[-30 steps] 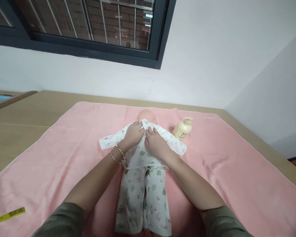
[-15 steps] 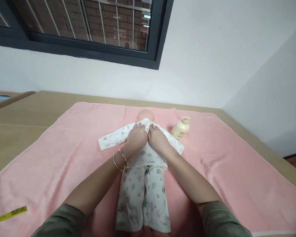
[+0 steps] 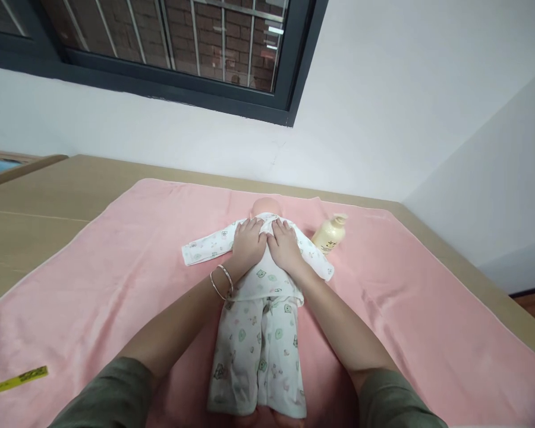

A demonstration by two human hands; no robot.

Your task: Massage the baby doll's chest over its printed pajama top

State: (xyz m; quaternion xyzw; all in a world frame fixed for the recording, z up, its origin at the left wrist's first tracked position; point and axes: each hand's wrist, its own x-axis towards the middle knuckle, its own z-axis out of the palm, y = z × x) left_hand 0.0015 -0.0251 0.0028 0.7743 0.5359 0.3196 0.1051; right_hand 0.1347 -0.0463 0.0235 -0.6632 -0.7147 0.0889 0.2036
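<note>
A baby doll point(image 3: 266, 206) lies on a pink blanket point(image 3: 151, 226), head away from me, its feet partly showing near the bottom edge. It is dressed in a white printed top point(image 3: 265, 279) and matching trousers point(image 3: 279, 351). My left hand point(image 3: 248, 242) rests flat on the upper left of the doll's torso, fingers stretched toward its head. Beside it, my right hand point(image 3: 286, 245) lies flat on the upper right, fingers apart. The two thumbs nearly meet in the middle. Both palms hide part of the top. Two thin bangles point(image 3: 222, 282) circle my left wrist.
A pale yellow pump bottle point(image 3: 330, 235) leans beside the doll's right-hand sleeve. At the lower left is a yellow strip point(image 3: 15, 380) with dark print. The wooden table point(image 3: 35, 238) meets a white wall point(image 3: 361, 107) below a dark-framed window point(image 3: 178, 83).
My fingers have spread from a more bunched position and now lie flatter on the doll's torso, the hands slightly farther apart. The camera view has shifted a little.
</note>
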